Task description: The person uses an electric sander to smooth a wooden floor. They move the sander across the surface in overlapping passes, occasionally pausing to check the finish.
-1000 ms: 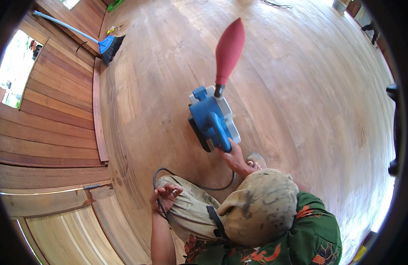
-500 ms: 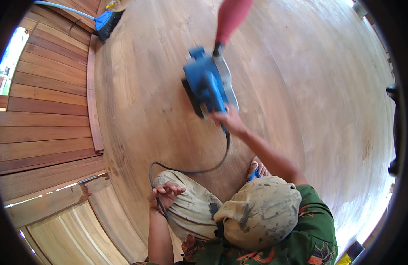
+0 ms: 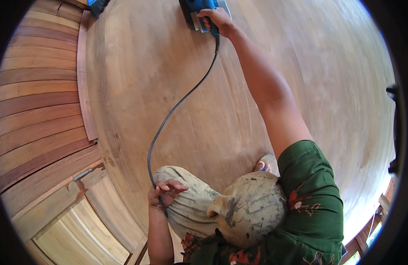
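My right hand [image 3: 216,20] is closed around the rear handle of a blue belt sander [image 3: 200,5], which rests on the wooden floor [image 3: 186,128] at full arm's reach. The upper edge of the view cuts off the sander's front. From its handle a dark power cord [image 3: 172,110] curves back toward my left knee. There my left hand [image 3: 168,191] loosely holds the cord, its fingers half curled, beside the stained light trousers [image 3: 186,212].
Plank wall [image 3: 45,84] and a wooden baseboard strip [image 3: 86,79] run along the left. A panelled wooden door [image 3: 87,221] stands at lower left. Part of a blue-headed brush [image 3: 97,6] shows at the upper left. My sandalled foot [image 3: 266,164] is on the floor.
My right arm has stretched forward, pushing the sander away to the upper edge; its red dust bag has left the view. The cord has straightened. The left hand has barely moved.
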A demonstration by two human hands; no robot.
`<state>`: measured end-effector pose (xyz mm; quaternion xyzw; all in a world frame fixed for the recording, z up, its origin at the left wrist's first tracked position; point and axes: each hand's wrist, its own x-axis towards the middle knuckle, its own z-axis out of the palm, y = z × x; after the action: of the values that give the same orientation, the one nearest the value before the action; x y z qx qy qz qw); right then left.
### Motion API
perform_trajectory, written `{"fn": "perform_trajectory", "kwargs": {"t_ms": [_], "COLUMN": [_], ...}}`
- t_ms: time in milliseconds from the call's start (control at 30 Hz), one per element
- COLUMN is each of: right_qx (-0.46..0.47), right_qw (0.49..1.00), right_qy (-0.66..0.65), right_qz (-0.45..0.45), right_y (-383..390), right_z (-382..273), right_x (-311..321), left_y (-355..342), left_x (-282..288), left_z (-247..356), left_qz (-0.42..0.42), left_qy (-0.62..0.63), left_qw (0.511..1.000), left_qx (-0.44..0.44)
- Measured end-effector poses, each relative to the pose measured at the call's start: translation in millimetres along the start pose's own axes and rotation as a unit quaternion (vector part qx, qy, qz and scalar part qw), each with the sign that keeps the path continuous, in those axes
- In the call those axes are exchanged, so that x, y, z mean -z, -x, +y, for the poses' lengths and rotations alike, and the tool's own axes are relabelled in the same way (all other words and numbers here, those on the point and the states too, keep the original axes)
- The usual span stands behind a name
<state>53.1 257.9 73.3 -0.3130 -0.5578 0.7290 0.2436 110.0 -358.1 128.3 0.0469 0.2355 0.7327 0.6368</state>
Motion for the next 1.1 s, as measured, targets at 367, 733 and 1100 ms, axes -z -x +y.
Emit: {"fn": "perform_trajectory", "kwargs": {"t_ms": [367,733,1100], "right_qx": [-0.058,-0.158,-0.135], "right_qw": [0.996,0.984,0.980], "right_qy": [0.050,0.049,0.133], "right_qz": [-0.052,-0.072,-0.052], "right_y": [145,369,329], "right_z": [40,112,111], "right_x": [-28,-41,-55], "left_y": [4,-51,-50], "left_x": [11,60,76], "left_z": [25,67,62], "left_qz": [0.029,0.040,0.017], "left_qy": [0.017,-0.018,-0.012], "left_qw": [0.999,0.998,0.998], "left_qx": [-0.028,-0.050,-0.052]}}
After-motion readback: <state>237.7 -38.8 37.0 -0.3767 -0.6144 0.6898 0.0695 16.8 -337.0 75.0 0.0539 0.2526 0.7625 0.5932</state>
